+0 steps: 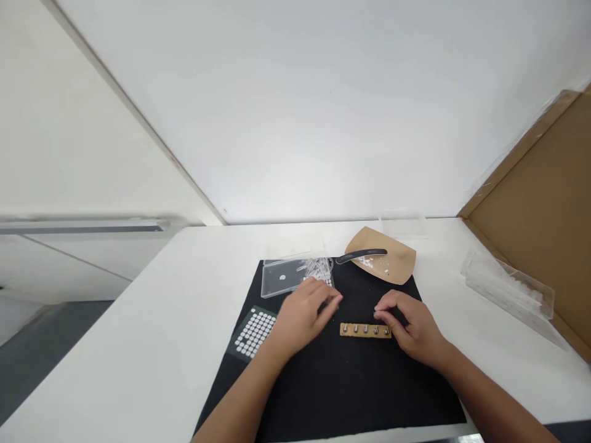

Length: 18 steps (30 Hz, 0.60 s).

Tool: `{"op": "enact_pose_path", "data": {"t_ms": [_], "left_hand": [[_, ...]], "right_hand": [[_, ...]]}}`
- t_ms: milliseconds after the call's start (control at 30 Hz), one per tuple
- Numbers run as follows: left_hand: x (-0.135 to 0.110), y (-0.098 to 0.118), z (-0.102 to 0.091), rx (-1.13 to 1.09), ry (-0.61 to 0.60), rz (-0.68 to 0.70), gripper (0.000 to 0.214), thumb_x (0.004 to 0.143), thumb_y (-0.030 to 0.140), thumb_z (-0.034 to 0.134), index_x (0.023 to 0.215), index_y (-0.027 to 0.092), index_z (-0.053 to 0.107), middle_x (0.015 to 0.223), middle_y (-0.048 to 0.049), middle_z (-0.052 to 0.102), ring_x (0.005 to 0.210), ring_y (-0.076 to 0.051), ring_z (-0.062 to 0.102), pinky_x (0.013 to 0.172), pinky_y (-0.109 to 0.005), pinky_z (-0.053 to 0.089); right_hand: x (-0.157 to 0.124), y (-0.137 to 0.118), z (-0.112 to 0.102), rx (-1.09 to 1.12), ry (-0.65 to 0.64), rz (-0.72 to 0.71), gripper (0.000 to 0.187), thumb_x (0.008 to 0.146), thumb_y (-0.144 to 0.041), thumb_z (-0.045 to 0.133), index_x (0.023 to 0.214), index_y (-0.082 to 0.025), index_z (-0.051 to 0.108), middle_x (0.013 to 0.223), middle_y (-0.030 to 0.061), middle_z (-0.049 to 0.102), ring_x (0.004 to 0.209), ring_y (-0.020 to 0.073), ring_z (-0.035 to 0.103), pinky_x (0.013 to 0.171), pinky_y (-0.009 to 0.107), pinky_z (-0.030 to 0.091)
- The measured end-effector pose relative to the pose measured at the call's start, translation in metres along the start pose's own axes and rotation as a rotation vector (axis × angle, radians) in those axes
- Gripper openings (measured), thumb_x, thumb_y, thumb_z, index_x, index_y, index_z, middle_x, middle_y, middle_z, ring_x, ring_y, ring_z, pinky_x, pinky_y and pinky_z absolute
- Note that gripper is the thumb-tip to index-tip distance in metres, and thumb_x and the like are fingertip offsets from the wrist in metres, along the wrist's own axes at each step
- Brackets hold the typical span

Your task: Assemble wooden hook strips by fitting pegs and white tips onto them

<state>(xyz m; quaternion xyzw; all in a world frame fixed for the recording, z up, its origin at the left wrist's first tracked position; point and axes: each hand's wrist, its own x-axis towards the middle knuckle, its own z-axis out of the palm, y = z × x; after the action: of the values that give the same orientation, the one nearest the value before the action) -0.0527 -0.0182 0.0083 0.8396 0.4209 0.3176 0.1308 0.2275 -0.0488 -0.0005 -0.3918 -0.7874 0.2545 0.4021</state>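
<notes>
i can't read any text, label, brand, number or sign on anything in front of me.

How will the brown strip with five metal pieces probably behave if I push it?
The brown strip lies flat, so it would probably slide rather than roll. It looks straight, perhaps stiff. The shiny metal pieces may add weight; whether they are fixed, I cannot tell.
</notes>
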Motion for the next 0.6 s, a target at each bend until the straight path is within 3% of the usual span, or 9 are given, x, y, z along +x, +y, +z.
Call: {"op": "enact_pose_path", "data": {"t_ms": [100, 200, 267, 400, 467, 600], "left_hand": [[-0.004, -0.021, -0.007, 0.230, 0.130, -0.045, 0.018, 0.108, 0.028, 0.055, 0.098, 0.021, 0.068, 0.092, -0.0063, 0.073, 0.092, -0.025, 0.063, 0.083, -0.038, 0.051], [-0.004, -0.033, -0.007, 0.287, 0.237, -0.121, 0.018, 0.108, 0.028, 0.054, 0.098, 0.020, 0.066, 0.096, -0.0072, 0.073, 0.096, -0.027, 0.064, 0.090, -0.042, 0.052], [0.002, -0.032, -0.003, 0.304, 0.244, -0.145, 0.017, 0.109, 0.028, 0.053, 0.104, 0.019, 0.067, 0.100, -0.0089, 0.072, 0.099, -0.028, 0.064, 0.093, -0.045, 0.052], [0.030, -0.019, 0.005, 0.329, 0.119, -0.072, 0.026, 0.105, 0.034, 0.062, 0.126, 0.019, 0.068, 0.114, -0.0118, 0.068, 0.110, -0.031, 0.061, 0.098, -0.046, 0.053], [0.048, -0.012, 0.009, 0.400, -0.058, 0.067, 0.032, 0.104, 0.029, 0.062, 0.135, 0.022, 0.067, 0.127, -0.0141, 0.063, 0.117, -0.031, 0.058, 0.099, -0.046, 0.054], [0.075, -0.005, 0.022, 0.542, -0.193, 0.203, 0.029, 0.100, 0.028, 0.068, 0.128, 0.028, 0.072, 0.139, -0.0144, 0.055, 0.128, -0.034, 0.052, 0.098, -0.048, 0.053]], "right_hand": [[-0.001, 0.005, -0.004, -0.035, 0.035, 0.034, 0.006, 0.108, -0.025, 0.059, 0.105, -0.026, 0.065, 0.099, 0.0034, 0.073, 0.089, 0.0203, 0.072, 0.079, 0.033, 0.057], [-0.002, 0.010, -0.007, -0.068, 0.068, 0.034, 0.008, 0.109, -0.026, 0.057, 0.110, -0.027, 0.065, 0.105, 0.0042, 0.074, 0.095, 0.0216, 0.073, 0.084, 0.034, 0.058], [-0.002, 0.013, -0.009, -0.089, 0.080, 0.024, 0.009, 0.110, -0.027, 0.056, 0.109, -0.027, 0.064, 0.105, 0.0044, 0.073, 0.096, 0.0219, 0.072, 0.085, 0.035, 0.058], [0.000, 0.019, -0.015, -0.155, 0.110, 0.027, 0.011, 0.110, -0.028, 0.053, 0.105, -0.026, 0.063, 0.102, 0.0054, 0.072, 0.095, 0.0230, 0.071, 0.084, 0.037, 0.057], [0.001, 0.024, -0.020, -0.196, 0.134, 0.057, 0.014, 0.111, -0.030, 0.052, 0.104, -0.026, 0.063, 0.102, 0.0062, 0.072, 0.094, 0.0240, 0.069, 0.083, 0.038, 0.056], [0.003, 0.038, -0.032, -0.259, 0.166, 0.130, 0.020, 0.110, -0.036, 0.052, 0.099, -0.025, 0.064, 0.098, 0.0067, 0.071, 0.091, 0.0253, 0.067, 0.081, 0.040, 0.053]]}}
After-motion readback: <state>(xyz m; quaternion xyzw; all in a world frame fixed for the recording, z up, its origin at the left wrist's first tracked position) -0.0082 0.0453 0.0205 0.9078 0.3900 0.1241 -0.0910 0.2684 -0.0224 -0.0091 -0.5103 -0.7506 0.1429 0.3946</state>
